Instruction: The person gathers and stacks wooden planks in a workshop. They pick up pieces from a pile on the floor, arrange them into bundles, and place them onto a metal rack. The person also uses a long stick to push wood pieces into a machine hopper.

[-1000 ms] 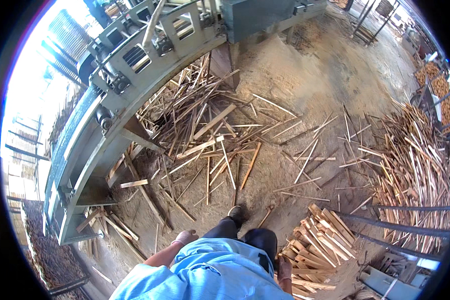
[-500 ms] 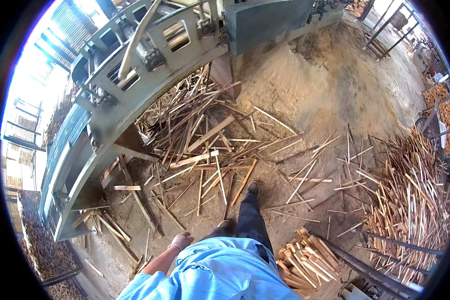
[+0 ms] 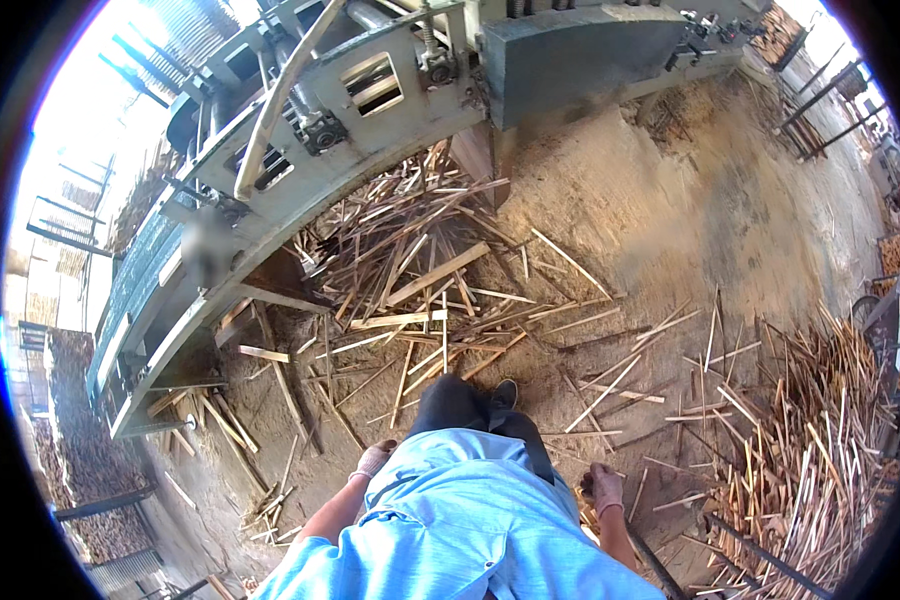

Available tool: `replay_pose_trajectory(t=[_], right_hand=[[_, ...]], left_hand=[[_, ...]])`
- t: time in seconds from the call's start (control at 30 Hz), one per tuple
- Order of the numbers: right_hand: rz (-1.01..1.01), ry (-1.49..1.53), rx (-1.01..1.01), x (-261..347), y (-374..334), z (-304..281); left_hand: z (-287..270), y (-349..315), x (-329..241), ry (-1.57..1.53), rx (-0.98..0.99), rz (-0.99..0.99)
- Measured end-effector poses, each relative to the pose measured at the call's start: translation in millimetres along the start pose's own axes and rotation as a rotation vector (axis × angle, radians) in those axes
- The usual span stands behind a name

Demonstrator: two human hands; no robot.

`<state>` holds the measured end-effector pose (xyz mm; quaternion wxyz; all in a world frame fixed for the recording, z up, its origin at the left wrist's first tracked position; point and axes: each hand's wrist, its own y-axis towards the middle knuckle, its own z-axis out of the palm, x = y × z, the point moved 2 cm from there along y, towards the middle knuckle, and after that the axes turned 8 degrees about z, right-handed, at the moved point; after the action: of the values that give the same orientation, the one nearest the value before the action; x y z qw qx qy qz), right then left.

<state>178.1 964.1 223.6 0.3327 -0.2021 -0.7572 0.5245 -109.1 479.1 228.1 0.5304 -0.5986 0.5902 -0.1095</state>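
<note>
My left hand (image 3: 374, 459), in a pale glove, hangs beside the left hip of my blue shirt (image 3: 440, 510). Its fingers are loosely bent, with nothing seen in them. My right hand (image 3: 603, 487), gloved too, hangs out from my right side, fingers loosely curled and no object visible in it. Neither hand touches the wood. Ahead of my legs, loose wooden strips (image 3: 440, 290) lie scattered on the dusty floor, heaped up against the machine (image 3: 360, 140).
The long grey-green machine curves across the left and far side. At right lies a large pile of thin wood sticks (image 3: 820, 430), with a dark metal bar (image 3: 760, 550) at its near edge. Sawdust (image 3: 610, 180) covers the floor farther off. A stacked wood bundle (image 3: 90, 430) stands far left.
My right hand has come into view at my right side. One leg has swung forward in a step. The short-wood stack by my right side is now mostly hidden behind my body.
</note>
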Motion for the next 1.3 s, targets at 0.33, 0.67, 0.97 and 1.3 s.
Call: replay_pose_trajectory(t=[0.33,0.67,0.97,1.3], right_hand=[[-0.042,-0.250,0.025,110,-38,65],[-0.059,-0.603,-0.099,105,-55,157],[-0.175,-0.935,-0.192,53,-69,250],[-0.014,-0.876,-0.163,-6,-84,264]], left_hand=[[15,-42,-10,-0.208,-0.116,-0.228],[-59,63,21,0.082,-0.213,-0.058],[-123,291,-56,0.529,0.002,0.191],[-101,539,-35,0.938,-0.141,0.137]])
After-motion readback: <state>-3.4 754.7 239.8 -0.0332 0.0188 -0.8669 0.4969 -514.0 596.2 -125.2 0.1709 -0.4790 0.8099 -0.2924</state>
